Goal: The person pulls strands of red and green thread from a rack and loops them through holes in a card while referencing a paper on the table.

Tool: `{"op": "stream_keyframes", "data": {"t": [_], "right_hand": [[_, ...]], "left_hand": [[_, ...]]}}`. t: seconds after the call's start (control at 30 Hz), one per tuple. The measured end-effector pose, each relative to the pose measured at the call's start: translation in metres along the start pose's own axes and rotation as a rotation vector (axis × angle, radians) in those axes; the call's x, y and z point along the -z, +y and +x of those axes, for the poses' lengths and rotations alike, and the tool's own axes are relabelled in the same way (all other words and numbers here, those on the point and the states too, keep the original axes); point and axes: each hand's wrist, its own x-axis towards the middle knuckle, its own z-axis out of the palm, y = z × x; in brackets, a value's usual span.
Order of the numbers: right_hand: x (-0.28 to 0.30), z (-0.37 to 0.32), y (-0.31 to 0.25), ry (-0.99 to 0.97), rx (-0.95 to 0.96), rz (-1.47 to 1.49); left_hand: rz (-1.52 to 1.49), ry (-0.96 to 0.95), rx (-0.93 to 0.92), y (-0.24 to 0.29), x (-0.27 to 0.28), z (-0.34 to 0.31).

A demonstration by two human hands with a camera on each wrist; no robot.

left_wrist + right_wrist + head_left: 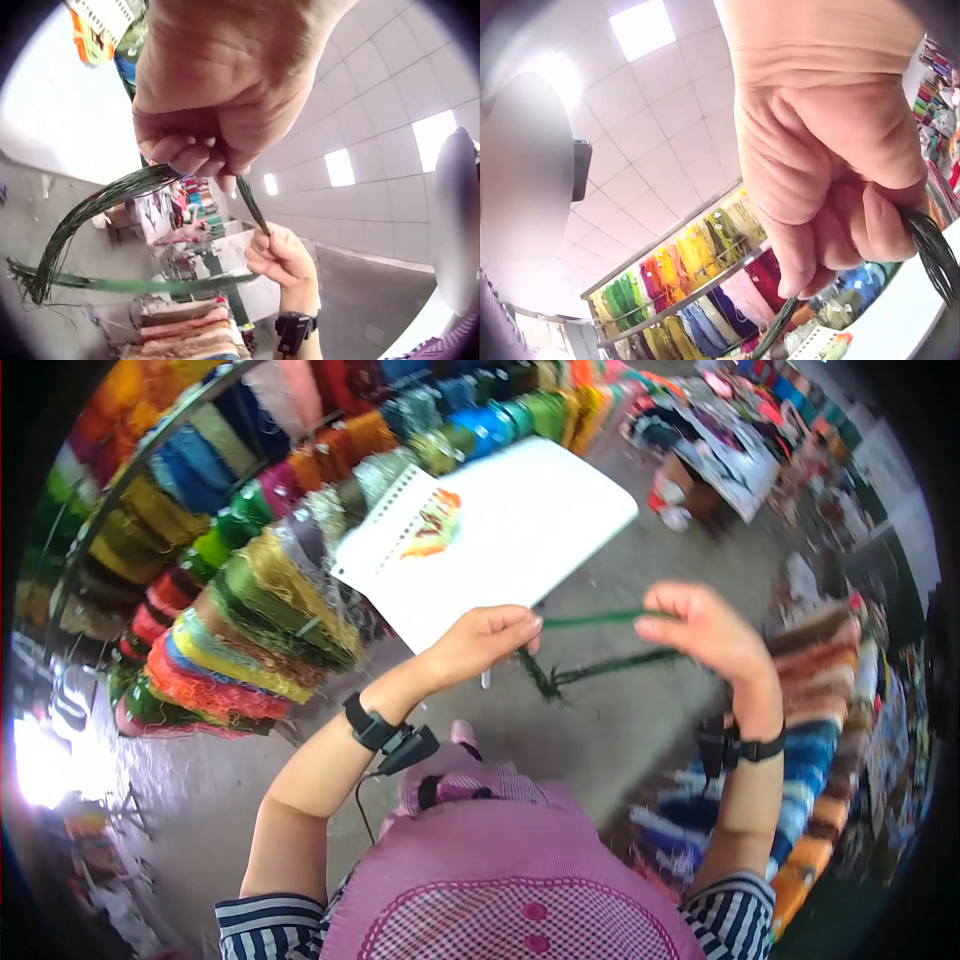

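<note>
A skein of dark green thread is stretched between my two hands, level in front of the body. My left hand pinches one end with thumb and curled fingers. The other end is gripped by my right hand, fingers curled round the strands. Below the taut stretch, the rest of the thread hangs in a loose loop with frayed tips. In the left wrist view the thread bows out from under the left hand's fingers. The right wrist view shows strands leaving both sides of the right fist.
Beyond the hands stands a white table bearing a spiral-holed sheet with a coloured picture. Racks of coloured skeins line the left side. More hanks hang at the right, and a heaped box stands on the floor at the back.
</note>
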Motion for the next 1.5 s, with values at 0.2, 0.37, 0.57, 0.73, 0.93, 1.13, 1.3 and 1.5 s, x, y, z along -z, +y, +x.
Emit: {"op": "stream_keyframes", "data": {"t": [0.2, 0.37, 0.57, 0.73, 0.93, 1.13, 1.3, 1.5], "right_hand": [[0.011, 0.021, 0.066, 0.303, -0.134, 0.207], [0.052, 0.019, 0.105, 0.795, 0.299, 1.179], [0.069, 0.044, 0.11, 1.027, 0.07, 0.611], [0.068, 0.114, 0.123, 0.894, 0.024, 0.319], [0.026, 0.223, 0.124, 0.384, 0.152, 0.087], [-0.016, 0.291, 0.141, 0.063, 0.19, 0.238], [-0.015, 0.294, 0.142, -0.059, 0.128, 0.273], [-0.015, 0.265, 0.123, -0.066, -0.018, 0.467]], "left_hand": [[0.502, 0.452, -0.184, -0.061, 0.1, -0.006], [1.22, 1.061, -0.048, -0.079, 0.188, 0.001], [1.125, 0.841, 0.166, -0.045, 0.17, 0.026], [0.857, 0.652, -0.086, -0.028, 0.066, 0.084], [0.691, 0.489, 0.055, -0.073, 0.045, 0.138], [0.625, 0.808, 0.301, -0.066, 0.069, 0.158], [0.537, 0.75, 0.442, -0.067, 0.066, 0.167], [-0.411, 0.653, 0.412, -0.083, 0.053, 0.156]]}}
